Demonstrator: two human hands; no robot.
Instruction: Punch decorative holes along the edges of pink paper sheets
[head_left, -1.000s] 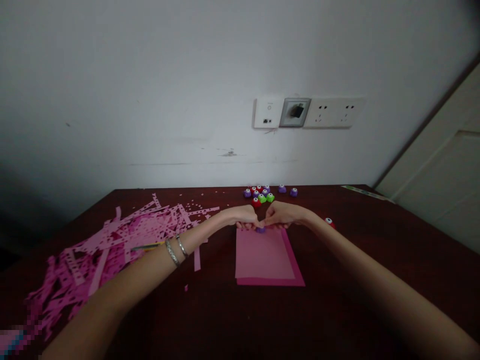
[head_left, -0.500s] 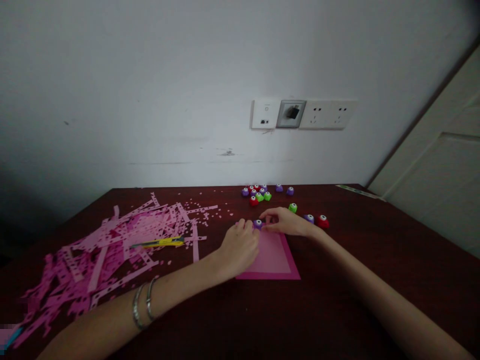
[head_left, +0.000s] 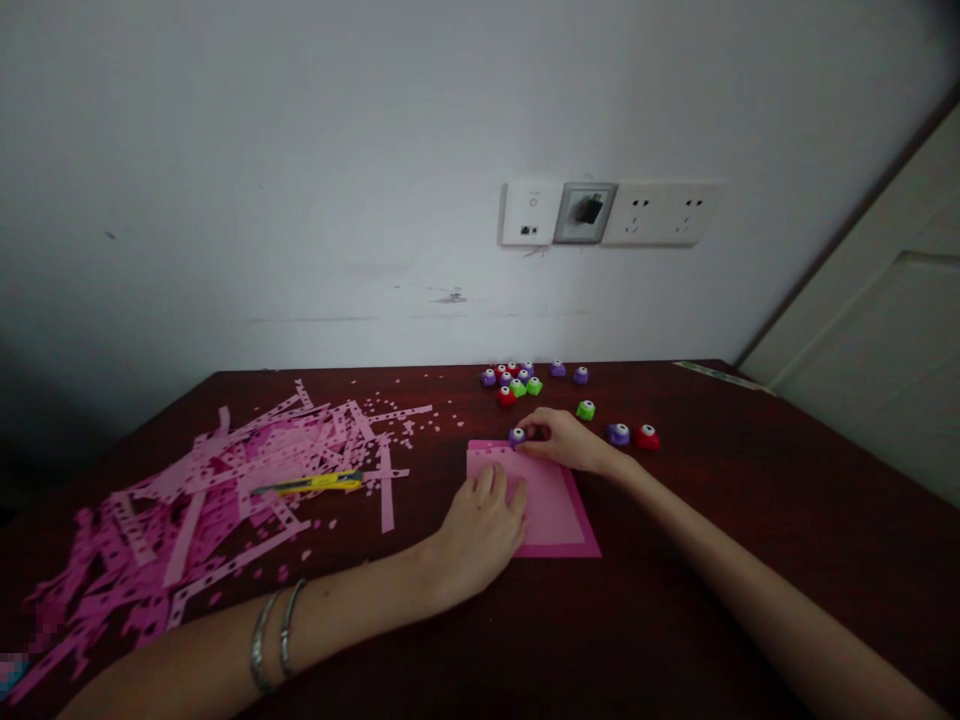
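A sheet of light pink paper lies on a slightly larger darker pink sheet on the table. Small punched holes run along the top edge at its left part. My left hand rests on the light sheet, fingers spread and pressing down. At the top edge, my right hand pinches a small purple craft punch with a white knob top between thumb and fingers. Just beyond that hand sits a green craft punch. Another purple punch and a red punch stand to its right.
Several more coloured punches cluster at the back by the wall. Punched pink strips and scraps heap on the left, with a yellow utility knife on top. Wall sockets are above the dark table.
My left hand has drawn back from the top edge and its fingers have spread lower on the paper, uncovering the punched holes. The right hand stays at the purple punch.
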